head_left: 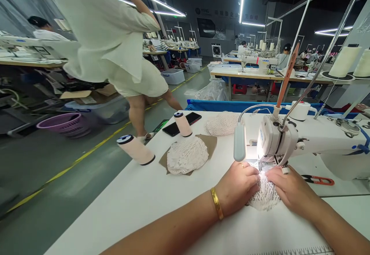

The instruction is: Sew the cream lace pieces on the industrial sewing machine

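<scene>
A piece of white lace fabric lies under the presser foot of a white sewing machine, lit by a small lamp. My left hand grips the lace at its left side, fingers bent and close together near the needle. On the right side, my right hand holds the same lace with thumb and fingers closed. Both hands' fingertips are just in front of the presser foot. Red-handled thread snips rest to the right of my right hand.
Left on the table are a lace stack on brown card, another lace pile, two thread cones and a black phone. A ruler edge shows in front. A person walks along the aisle at left.
</scene>
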Available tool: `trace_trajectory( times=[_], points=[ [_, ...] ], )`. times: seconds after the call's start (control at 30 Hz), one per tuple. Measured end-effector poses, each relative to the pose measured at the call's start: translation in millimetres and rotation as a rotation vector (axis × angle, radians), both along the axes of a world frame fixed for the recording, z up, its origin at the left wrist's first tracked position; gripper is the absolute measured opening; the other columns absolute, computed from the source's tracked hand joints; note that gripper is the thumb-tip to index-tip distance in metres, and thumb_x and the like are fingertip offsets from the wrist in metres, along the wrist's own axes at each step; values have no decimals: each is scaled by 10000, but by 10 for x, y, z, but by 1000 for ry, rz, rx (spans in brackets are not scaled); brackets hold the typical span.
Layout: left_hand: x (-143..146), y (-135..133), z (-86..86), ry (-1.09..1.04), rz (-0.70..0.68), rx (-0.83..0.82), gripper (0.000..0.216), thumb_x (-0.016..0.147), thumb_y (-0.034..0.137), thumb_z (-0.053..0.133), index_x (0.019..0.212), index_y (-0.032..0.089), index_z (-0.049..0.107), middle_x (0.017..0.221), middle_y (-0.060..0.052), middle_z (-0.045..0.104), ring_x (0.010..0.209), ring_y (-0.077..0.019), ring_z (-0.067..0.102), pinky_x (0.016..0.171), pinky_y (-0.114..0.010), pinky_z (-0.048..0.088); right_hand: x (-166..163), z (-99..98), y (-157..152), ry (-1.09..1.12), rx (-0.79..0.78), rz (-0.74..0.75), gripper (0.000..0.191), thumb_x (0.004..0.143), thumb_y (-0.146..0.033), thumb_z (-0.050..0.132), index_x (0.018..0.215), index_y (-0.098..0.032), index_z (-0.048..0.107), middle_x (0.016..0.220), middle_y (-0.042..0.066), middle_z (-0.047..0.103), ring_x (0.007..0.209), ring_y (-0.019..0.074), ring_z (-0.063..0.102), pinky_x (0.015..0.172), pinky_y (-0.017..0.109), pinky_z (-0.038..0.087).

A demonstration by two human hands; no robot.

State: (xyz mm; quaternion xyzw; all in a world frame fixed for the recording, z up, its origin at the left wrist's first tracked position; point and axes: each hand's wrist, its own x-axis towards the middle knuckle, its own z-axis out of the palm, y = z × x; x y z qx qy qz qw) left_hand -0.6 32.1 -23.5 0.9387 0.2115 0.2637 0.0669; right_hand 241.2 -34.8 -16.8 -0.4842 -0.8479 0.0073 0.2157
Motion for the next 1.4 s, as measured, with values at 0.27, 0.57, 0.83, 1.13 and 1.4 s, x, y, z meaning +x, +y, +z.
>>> trace_trajectory(
  times=[0.27,0.57,0.83,1.13,1.4],
  points=[
    [19,113,-13,10,21,-17,65,972,228,679,992,206,738,1084,-48,790,956,-248,691,901,-433,488,14,-11,49,-36,-1,-26,452,854,3,459,1157,-255,675,1118,90,736,953,278,657,772,397,574],
    [-45,-98,75,-43,-221,-63,110,977,163,641,911,215,713,1014,-8,793,900,-186,678,883,-390,440,-4,131,-56,37,-94,259,338,993,-43,458,1116,-261,684,1178,40,749,1035,238,639,864,384,520],
    [-44,-157,135,42,-220,3,127,970,127,645,898,217,698,921,10,777,824,-158,665,852,-384,420,-6,159,-76,13,-117,281,288,1022,-68,469,1053,-243,696,1085,46,740,973,214,634,818,362,485],
    [-47,-59,64,-11,-171,27,168,999,150,598,891,214,710,991,-18,804,854,-180,681,877,-400,417,6,34,-40,-18,-48,192,348,983,-43,496,1157,-260,705,1068,72,733,952,246,646,782,360,521],
    [-17,64,-14,7,-114,82,192,976,141,571,914,215,738,987,-34,796,844,-191,674,901,-404,445,-8,-62,26,-24,8,106,367,966,-22,484,1149,-243,711,1173,85,737,1031,277,654,855,405,548]
  ],
)
